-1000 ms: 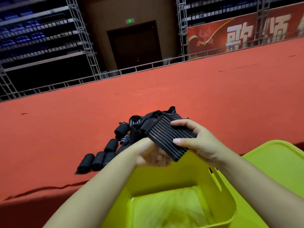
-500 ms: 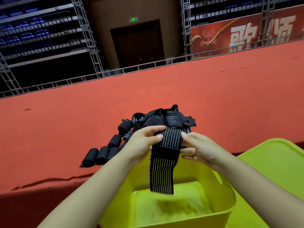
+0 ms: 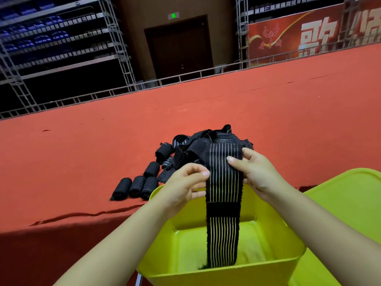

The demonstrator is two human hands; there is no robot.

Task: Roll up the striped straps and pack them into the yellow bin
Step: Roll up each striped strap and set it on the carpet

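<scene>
A black strap with thin pale stripes [image 3: 223,205] hangs unrolled from my hands, its lower end reaching down into the yellow bin [image 3: 224,271]. My right hand [image 3: 255,171] grips its upper part, thumb on the striped face. My left hand [image 3: 185,184] pinches the strap's left edge with thumb and fingertips. Behind my hands lies a tangled pile of unrolled straps [image 3: 206,143] on the red carpeted surface [image 3: 82,153]. Several rolled straps [image 3: 137,186] lie in a row to the left of the bin.
A yellow lid or second bin [image 3: 346,203] sits at the right. The red surface drops off at a front edge [image 3: 61,218] near me. Metal railings, scaffolding, a dark door and a red banner stand far behind.
The strap has unrolled further and now hangs longer into the bin. Both hands have risen slightly, holding it near the top.
</scene>
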